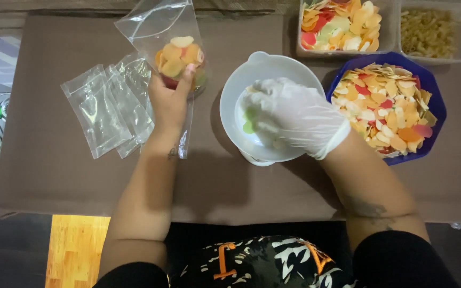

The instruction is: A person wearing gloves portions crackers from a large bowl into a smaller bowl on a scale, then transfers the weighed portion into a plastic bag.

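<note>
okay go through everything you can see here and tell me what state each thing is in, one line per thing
Left hand: bare, gripping the clear plastic bag, which is open and partly filled with coloured chips.
Right hand: gloved, reaching into the white round bowl.
White round bowl: nearly empty.
Blue plastic bowl: heaped with coloured chips.
Flat clear bags: empty, lying overlapped.
Two clear tubs: lidless, filled.

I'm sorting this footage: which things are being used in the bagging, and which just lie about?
In use: left hand, filled bag, gloved right hand, white bowl, blue bowl of chips.
Lying about: empty bags, chip tub, pasta tub.
</note>
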